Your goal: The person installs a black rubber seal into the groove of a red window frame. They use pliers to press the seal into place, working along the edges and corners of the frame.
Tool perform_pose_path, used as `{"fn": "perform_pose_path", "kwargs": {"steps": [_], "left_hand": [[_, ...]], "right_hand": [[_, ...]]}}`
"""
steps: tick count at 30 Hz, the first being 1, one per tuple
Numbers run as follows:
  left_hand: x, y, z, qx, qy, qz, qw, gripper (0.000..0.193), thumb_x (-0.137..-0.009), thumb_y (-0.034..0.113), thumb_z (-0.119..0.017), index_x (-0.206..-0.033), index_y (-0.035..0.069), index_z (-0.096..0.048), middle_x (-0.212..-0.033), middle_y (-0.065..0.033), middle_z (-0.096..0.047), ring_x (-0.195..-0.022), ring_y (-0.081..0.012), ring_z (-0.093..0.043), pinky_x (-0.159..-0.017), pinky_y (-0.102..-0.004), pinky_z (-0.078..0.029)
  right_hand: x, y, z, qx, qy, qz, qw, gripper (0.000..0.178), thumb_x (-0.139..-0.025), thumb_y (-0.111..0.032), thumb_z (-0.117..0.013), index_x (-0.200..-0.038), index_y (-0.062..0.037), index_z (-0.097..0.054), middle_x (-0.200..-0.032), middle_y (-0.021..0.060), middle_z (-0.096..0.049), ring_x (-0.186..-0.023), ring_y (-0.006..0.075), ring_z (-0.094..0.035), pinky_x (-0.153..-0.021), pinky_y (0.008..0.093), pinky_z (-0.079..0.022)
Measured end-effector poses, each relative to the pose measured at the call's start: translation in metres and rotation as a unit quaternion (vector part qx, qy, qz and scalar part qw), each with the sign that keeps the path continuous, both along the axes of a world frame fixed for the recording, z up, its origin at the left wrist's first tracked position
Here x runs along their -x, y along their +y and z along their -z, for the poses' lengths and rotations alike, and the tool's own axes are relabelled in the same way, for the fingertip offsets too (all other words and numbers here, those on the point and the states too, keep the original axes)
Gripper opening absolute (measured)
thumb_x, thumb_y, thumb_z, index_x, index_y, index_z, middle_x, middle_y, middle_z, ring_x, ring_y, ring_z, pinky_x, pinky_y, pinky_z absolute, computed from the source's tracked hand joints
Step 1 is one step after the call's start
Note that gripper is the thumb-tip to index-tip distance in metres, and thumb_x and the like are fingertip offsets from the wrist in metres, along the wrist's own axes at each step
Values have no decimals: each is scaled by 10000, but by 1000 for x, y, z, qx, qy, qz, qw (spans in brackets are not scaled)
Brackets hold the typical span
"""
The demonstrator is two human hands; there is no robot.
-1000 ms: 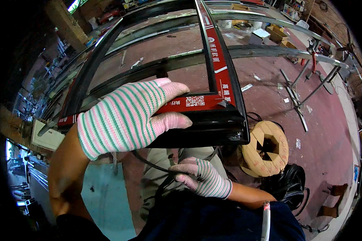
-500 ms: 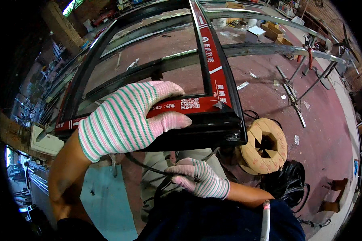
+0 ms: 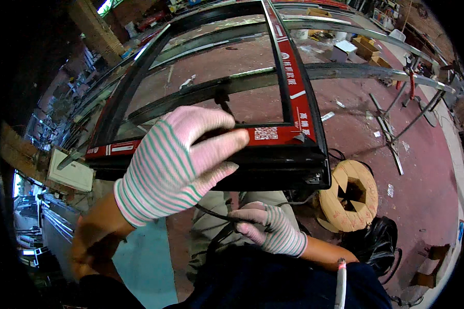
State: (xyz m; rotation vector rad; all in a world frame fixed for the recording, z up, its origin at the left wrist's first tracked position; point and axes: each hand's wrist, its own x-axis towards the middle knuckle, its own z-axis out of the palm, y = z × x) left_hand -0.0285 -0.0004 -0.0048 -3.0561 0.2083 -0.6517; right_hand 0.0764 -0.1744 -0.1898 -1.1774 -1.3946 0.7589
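A black window frame (image 3: 300, 103) with red protective film along its rails lies before me. My left hand (image 3: 178, 159), in a pink-and-green striped glove, is bent over its near rail. The fingertips rest on the film and inner edge, with the thumb lower against the rail's black front side. Below the frame, my right hand (image 3: 270, 226), gloved alike, is closed round a thin black rubber strip (image 3: 211, 211). That strip runs up from the right fingers toward the underside of my left hand, where its far end is hidden.
Long metal rails (image 3: 361, 70) on legs run beneath the frame. A cardboard-covered ring-shaped roll (image 3: 363, 206) stands to the right, beside a black bag-like bundle (image 3: 374, 242). Further back are cardboard boxes (image 3: 365, 47). A pale blue-green sheet (image 3: 147, 262) lies at lower left.
My left index finger and thumb have drawn closer together on the near rail, where they were spread wider. The whole view has shifted slightly. My right hand keeps hold of the rubber strip.
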Motion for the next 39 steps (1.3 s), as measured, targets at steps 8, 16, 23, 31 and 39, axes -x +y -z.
{"fn": "perform_pose_path", "kwargs": {"steps": [8, 16, 23, 31, 39], "left_hand": [[20, -8, -4, -118, 18, 5, 993, 363, -737, 61, -685, -1099, 42, -673, -943, -86, -643, -851, -290, -637, -712, -408, -534], [27, -15, -8, -155, 10, -47, 987, 323, -705, 54, -790, -1003, 45, -666, -848, -87, -644, -700, -284, -646, -612, -387, -545], [18, -9, -8, -163, 25, -19, 986, 286, -709, 74, -788, -968, 36, -674, -858, -96, -657, -733, -287, -664, -643, -394, -559], [18, -16, -16, -166, 57, -23, 984, 277, -710, 97, -771, -964, 23, -688, -873, -104, -658, -764, -299, -671, -685, -404, -573], [10, -16, -12, -161, 57, -8, 985, 282, -708, 100, -763, -968, 17, -693, -872, -107, -654, -757, -305, -668, -670, -402, -567]], "right_hand": [[-9, -3, -7, 47, 161, 5, 986, 373, -988, -281, -621, -1271, -38, -634, -904, 47, -668, -800, 163, -609, -758, 313, -507], [-32, -6, 23, -59, 306, 122, 942, 617, -918, -428, -669, -1328, 4, -507, -1194, 83, -597, -1076, 177, -553, -936, 339, -453], [-57, -2, -11, -175, 276, 206, 923, 941, -901, -446, -686, -1552, 24, -196, -1584, 188, -283, -1409, 285, -383, -1158, 391, -305], [-52, -1, -17, -156, 322, 205, 911, 878, -844, -334, -770, -1494, 46, -318, -1462, 161, -458, -1331, 231, -471, -1128, 370, -352], [-54, 0, -12, -175, 308, 206, 912, 871, -842, -320, -781, -1491, 42, -327, -1452, 143, -477, -1315, 219, -485, -1112, 351, -366]]}}
